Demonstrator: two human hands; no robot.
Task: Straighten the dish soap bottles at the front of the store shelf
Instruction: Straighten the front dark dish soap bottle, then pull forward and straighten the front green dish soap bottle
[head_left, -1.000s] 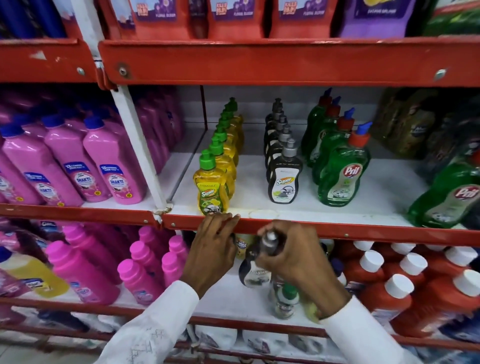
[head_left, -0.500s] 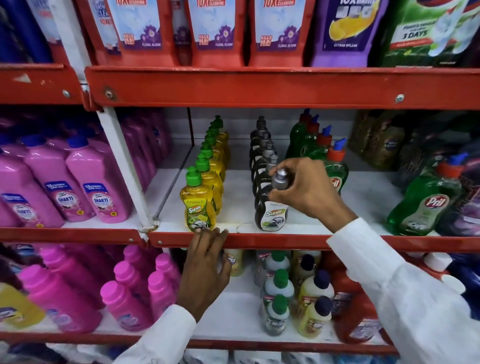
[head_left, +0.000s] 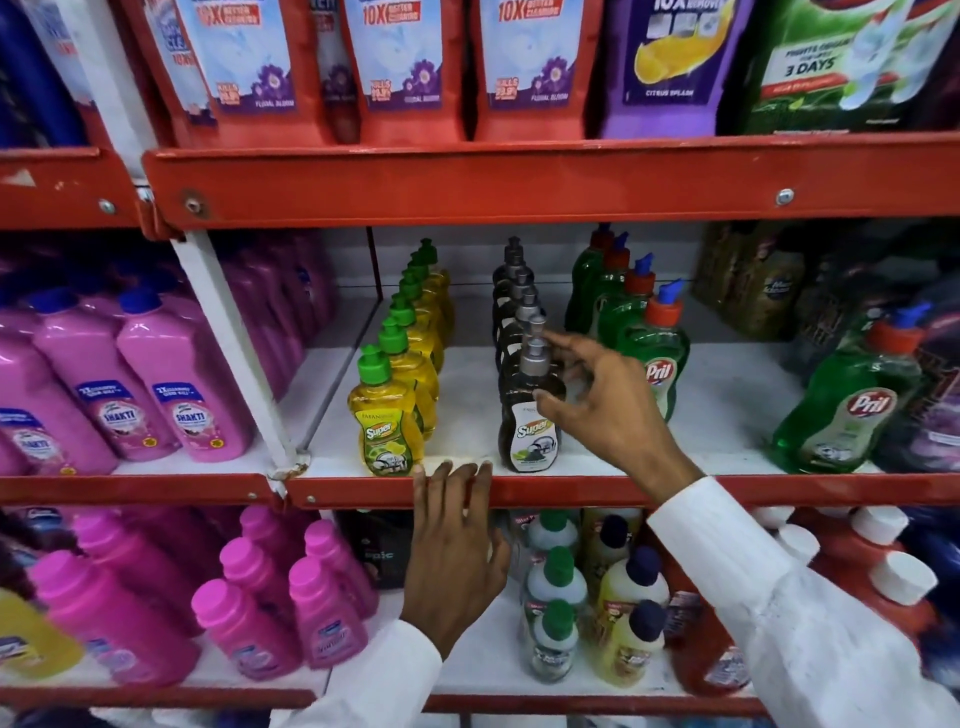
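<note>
On the middle shelf (head_left: 571, 491) stand three rows of dish soap bottles: yellow ones with green caps, front one (head_left: 384, 415); dark ones with grey caps, front one (head_left: 527, 415); green Pril ones with red caps, front one (head_left: 657, 353). My right hand (head_left: 597, 400) is at the front dark bottle's right side, fingers spread, thumb touching its label and fingertips near its cap, not closed around it. My left hand (head_left: 452, 540) rests with its fingertips on the red shelf lip, between the yellow and dark rows, holding nothing.
A lone green Pril bottle (head_left: 852, 405) leans at the shelf's right end. Pink bottles (head_left: 176, 395) fill the left bay. Below are small bottles (head_left: 556, 603), pink bottles and red bottles with white caps (head_left: 878, 561). Refill pouches (head_left: 405, 67) hang over the upper shelf.
My right hand carried the dark bottle up from the lower shelf, set it at the front of the dark row, and now has opened beside it. The camera view tilted upward.
</note>
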